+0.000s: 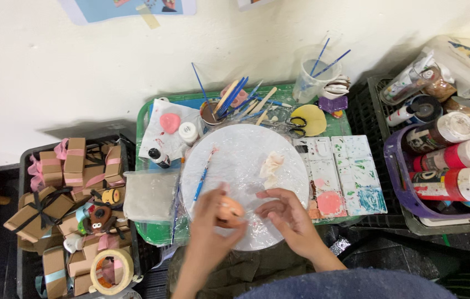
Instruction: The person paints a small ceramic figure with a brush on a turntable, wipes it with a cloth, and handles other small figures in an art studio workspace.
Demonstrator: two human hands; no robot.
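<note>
So the left hand (213, 218) has its fingers (219, 195) curled round a small orange rounded piece (230, 212), gripping it just above the near edge of the round white board (246, 166). The piece is too blurry and too round to tell which way it points or where its long axis runs. The right hand (289, 215) sits just beside it, fingers loosely bent and half open, holding nothing, tips aimed toward the orange piece. On the plastic-wrapped board there's a blue-handled brush (204, 176) lying with its long axis running from near-left to far-right, bristle end away from the hands, plus a crumpled white tissue (271, 167) further right. All this rests on a green tray (145, 124) on the worktop. Far side of the tray: a small pot (210, 112) stuffed with blue brushes and wooden sticks, and a clear plastic cup (308, 75) with two thin blue brushes leaning right. Right of the board are two paint palettes (341, 174) with pink, green and blue smears. Far right, a purple basket (398, 177) holds paint bottles (450, 156) lying on their sides, caps pointing right. Left, a black crate (24, 160) is full of little brown boxes (74, 155) tied with pink ribbon, with a tape roll (112, 271) at its near end.
</note>
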